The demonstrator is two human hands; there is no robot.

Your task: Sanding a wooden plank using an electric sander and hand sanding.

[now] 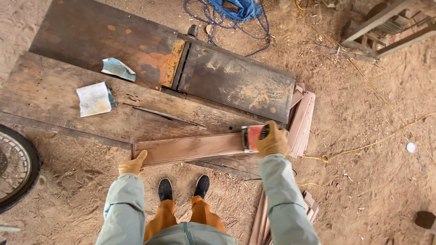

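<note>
The long reddish-brown wooden plank (190, 149) lies flat across the rough wooden bench (50, 97); the left hand (131, 164) steadies its near end, fingers curled on it, while the right hand (272, 140) clamps a red sanding block (252, 136) pressing down

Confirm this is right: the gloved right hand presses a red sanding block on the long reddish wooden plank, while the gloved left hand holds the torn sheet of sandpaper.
Not quite. In the head view the left hand grips the near end of the long reddish wooden plank; the torn sheet of sandpaper lies untouched on the bench. The right hand does press the red sanding block on the plank.
</note>
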